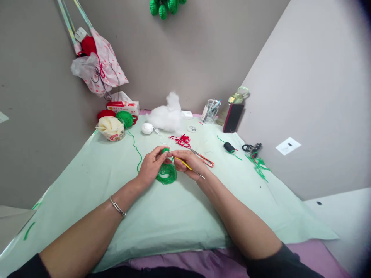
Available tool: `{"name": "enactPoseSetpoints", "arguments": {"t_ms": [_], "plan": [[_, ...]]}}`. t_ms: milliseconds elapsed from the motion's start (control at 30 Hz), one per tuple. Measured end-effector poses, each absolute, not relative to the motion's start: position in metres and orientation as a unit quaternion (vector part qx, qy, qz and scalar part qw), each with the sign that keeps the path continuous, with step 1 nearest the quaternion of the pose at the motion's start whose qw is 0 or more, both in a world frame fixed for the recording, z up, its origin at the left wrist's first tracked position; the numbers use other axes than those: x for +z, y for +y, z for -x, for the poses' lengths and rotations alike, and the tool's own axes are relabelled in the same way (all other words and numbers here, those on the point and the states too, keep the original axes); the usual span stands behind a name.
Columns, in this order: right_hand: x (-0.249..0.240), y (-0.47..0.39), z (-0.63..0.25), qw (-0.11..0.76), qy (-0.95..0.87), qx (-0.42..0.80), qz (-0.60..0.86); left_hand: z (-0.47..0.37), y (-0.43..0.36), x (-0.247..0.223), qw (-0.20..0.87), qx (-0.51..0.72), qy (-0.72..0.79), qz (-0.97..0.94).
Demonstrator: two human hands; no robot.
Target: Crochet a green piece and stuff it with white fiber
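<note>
My left hand (151, 164) pinches a small green crocheted piece (165, 150) near the middle of the table. In my right hand (188, 161) is a crochet hook with a yellow handle (183, 162), its tip meeting the green piece. Just below the fingers lies a loose coil of green yarn (166, 175). A strand runs from behind my left hand back to a green yarn ball (125, 119). Thread snips with orange handles (205, 159) rest beside my right hand. The exact stitch at the hook tip is too small to make out.
White stuffing (166, 116), a white yarn ball (147, 128) and tangled red yarn (183, 141) lie behind my hands. At the right are a black yarn bundle (228, 147), green scraps (259, 166), a propped phone (233, 118) and a glass jar (210, 112). A tub (111, 133) stands left.
</note>
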State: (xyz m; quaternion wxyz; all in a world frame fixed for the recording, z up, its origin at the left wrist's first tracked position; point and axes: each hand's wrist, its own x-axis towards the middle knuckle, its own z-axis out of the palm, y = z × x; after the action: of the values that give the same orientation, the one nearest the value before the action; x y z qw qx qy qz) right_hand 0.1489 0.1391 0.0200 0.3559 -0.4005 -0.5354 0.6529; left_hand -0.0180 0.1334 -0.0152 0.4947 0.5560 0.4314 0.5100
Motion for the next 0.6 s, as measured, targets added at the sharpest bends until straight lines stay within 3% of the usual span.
{"name": "enactPoseSetpoints", "arguments": {"t_ms": [333,467,600], "plan": [[0.02,0.108,-0.126,0.398,-0.622,0.504,0.448,0.023,0.136,-0.008,0.441,0.511,0.459,-0.577],[0.022,0.115,-0.128,0.38,-0.604,0.556,0.425,0.022,0.135,-0.008,0.427,0.527,0.455,-0.577],[0.025,0.126,-0.135,0.31,-0.567,0.666,0.371,0.021,0.137,-0.013,0.414,0.551,0.457,-0.563]]}}
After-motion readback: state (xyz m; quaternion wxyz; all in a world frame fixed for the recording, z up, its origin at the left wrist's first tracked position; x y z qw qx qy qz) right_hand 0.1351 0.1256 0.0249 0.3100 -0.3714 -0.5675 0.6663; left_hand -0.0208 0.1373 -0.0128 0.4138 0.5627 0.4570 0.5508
